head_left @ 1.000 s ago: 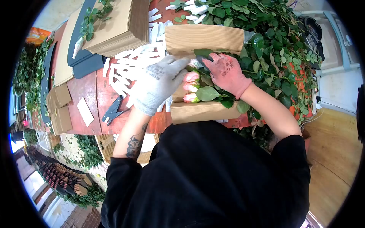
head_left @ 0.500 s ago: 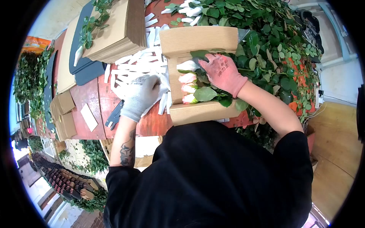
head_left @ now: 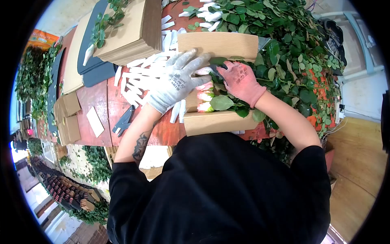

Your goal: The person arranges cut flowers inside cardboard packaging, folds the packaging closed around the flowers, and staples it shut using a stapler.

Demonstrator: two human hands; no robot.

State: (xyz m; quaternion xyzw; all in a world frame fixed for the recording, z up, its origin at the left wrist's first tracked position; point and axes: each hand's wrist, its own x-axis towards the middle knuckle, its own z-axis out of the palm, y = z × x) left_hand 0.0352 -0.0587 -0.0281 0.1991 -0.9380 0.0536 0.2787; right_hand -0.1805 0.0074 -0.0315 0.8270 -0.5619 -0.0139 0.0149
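Across the left part of a sheet of corrugated cardboard my left hand, in a whitish glove, is spread open, its fingertips beside a rose bud in white netting. That bud is partly covered by the hand. My right hand, in a pink glove, has its fingers closed at the stem end of the netted rose. Below it, several pink roses with green leaves lie in a column on the cardboard. The cardboard's upper and lower flaps stand up around the flowers.
White paper strips lie scattered left of the cardboard. A blue-black stapler rests near the table edge. Stacked cardboard sheets stand at upper left. Leafy rose stems heap up on the right, with netted buds at the back.
My left hand has moved right from the paper strips onto the cardboard, and its fingers have spread. My right hand stays by the netted rose. The view has shifted slightly.
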